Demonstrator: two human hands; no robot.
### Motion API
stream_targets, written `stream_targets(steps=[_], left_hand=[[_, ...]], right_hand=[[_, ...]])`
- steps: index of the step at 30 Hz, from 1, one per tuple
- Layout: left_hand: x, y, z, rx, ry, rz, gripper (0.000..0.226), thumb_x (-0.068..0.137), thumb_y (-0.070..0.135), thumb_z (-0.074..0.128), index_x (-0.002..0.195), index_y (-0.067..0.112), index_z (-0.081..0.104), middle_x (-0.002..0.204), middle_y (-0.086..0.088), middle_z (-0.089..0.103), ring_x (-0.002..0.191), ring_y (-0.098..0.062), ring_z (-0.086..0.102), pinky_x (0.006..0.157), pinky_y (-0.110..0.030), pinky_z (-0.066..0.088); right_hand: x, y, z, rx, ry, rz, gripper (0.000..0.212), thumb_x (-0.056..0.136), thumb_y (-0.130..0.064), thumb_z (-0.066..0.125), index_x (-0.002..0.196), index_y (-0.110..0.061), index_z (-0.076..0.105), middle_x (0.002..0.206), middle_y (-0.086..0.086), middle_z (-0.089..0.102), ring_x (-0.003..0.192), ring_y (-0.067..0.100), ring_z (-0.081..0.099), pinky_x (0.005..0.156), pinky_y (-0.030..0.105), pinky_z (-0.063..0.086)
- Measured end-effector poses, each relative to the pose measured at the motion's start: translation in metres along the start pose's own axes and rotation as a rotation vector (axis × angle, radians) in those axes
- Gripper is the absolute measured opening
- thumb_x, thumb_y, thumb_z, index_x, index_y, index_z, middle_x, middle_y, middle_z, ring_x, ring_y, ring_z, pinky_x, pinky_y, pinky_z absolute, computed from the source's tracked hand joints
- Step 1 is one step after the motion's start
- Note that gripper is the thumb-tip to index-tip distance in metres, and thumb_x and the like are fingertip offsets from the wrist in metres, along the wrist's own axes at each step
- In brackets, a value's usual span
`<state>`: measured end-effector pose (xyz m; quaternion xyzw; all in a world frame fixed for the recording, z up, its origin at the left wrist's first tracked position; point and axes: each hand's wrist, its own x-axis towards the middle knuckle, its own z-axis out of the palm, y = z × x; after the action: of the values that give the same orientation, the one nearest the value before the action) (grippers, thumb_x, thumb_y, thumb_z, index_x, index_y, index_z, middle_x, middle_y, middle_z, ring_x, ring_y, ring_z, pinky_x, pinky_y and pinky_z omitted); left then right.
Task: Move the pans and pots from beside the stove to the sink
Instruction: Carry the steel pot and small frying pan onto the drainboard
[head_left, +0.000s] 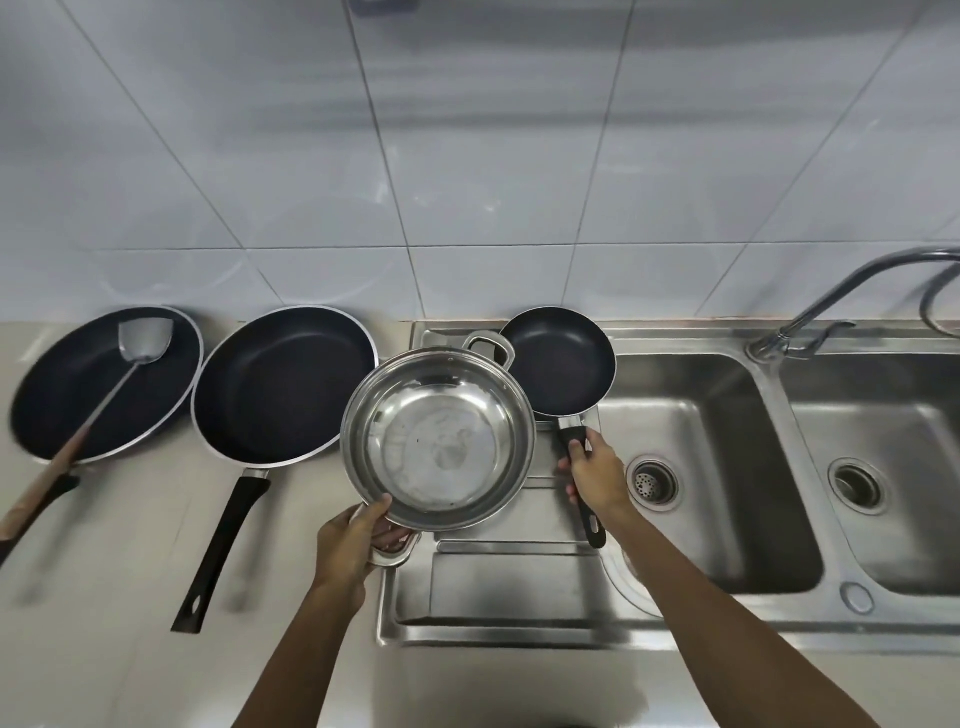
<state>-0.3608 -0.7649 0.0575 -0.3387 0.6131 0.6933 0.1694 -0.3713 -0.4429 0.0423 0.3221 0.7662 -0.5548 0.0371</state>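
A shiny steel pot (439, 439) with two loop handles is held above the sink's drainboard (509, 587); my left hand (358, 540) grips its near handle. My right hand (592, 473) is closed around the black handle of a small black frying pan (558, 361), which is over the drainboard's far side, just right of the pot. Two larger black pans remain on the beige counter: a medium one (283, 384) with a long black handle, and a wide one (104, 384) at far left holding a metal spatula (140, 338) with a wooden handle.
A double steel sink lies to the right, with its left basin (727, 519) beside the drainboard and a right basin (893, 545) beyond. A chrome faucet (841, 291) arches over them. White tiled wall stands behind the counter (104, 623).
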Motion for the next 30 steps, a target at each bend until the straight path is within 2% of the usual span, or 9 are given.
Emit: stream_targets(steps=[5,11,16,21,25,30], left_hand=[[0.003,0.004,0.006,-0.009,0.011,-0.003,0.026,0.086,0.020,0.080,0.101,-0.001,0.074,0.094,-0.022,0.080,0.081,-0.035,0.080,0.082,-0.042,0.061],[-0.003,-0.001,0.005,-0.059,-0.005,-0.019,0.038,0.081,0.030,0.084,0.110,0.006,0.075,0.100,-0.018,0.081,0.092,-0.033,0.079,0.079,-0.037,0.060],[-0.009,-0.003,0.006,-0.101,-0.022,0.000,0.039,0.084,0.033,0.082,0.114,0.007,0.075,0.106,-0.017,0.080,0.097,-0.032,0.078,0.085,-0.039,0.058],[-0.014,-0.004,0.009,-0.141,-0.019,0.000,0.035,0.088,0.031,0.079,0.114,0.009,0.076,0.107,-0.018,0.080,0.098,-0.032,0.078,0.093,-0.044,0.057],[-0.021,-0.005,0.013,-0.189,0.000,0.006,0.034,0.089,0.030,0.078,0.116,0.008,0.074,0.108,-0.018,0.080,0.098,-0.028,0.078,0.082,-0.037,0.060],[-0.037,-0.011,0.019,-0.190,0.020,0.015,0.036,0.090,0.034,0.077,0.118,0.012,0.073,0.110,-0.014,0.080,0.095,-0.021,0.079,0.092,-0.045,0.060]], right_hand=[[0.009,-0.001,-0.001,-0.008,-0.038,0.030,0.011,0.105,-0.016,0.041,0.107,-0.010,0.051,0.087,0.025,0.072,0.037,0.018,0.051,0.035,0.027,0.047],[0.009,0.002,-0.006,0.023,-0.073,0.010,0.014,0.106,-0.018,0.044,0.117,-0.017,0.052,0.088,0.024,0.072,0.038,0.017,0.058,0.037,0.027,0.050],[0.005,0.000,-0.008,0.079,-0.075,0.012,0.016,0.104,-0.019,0.050,0.120,-0.023,0.050,0.085,0.019,0.072,0.038,0.018,0.060,0.036,0.027,0.049],[0.001,-0.001,-0.012,0.078,-0.101,0.018,0.016,0.104,-0.018,0.051,0.119,-0.016,0.051,0.083,0.018,0.072,0.038,0.017,0.061,0.035,0.026,0.048],[-0.006,0.001,-0.016,0.055,-0.126,0.023,0.015,0.104,-0.018,0.051,0.118,-0.014,0.050,0.088,0.024,0.074,0.041,0.019,0.062,0.037,0.027,0.050],[-0.019,0.009,-0.019,0.050,-0.144,0.056,0.013,0.104,-0.023,0.052,0.114,-0.014,0.051,0.087,0.020,0.074,0.044,0.021,0.063,0.039,0.029,0.052]])
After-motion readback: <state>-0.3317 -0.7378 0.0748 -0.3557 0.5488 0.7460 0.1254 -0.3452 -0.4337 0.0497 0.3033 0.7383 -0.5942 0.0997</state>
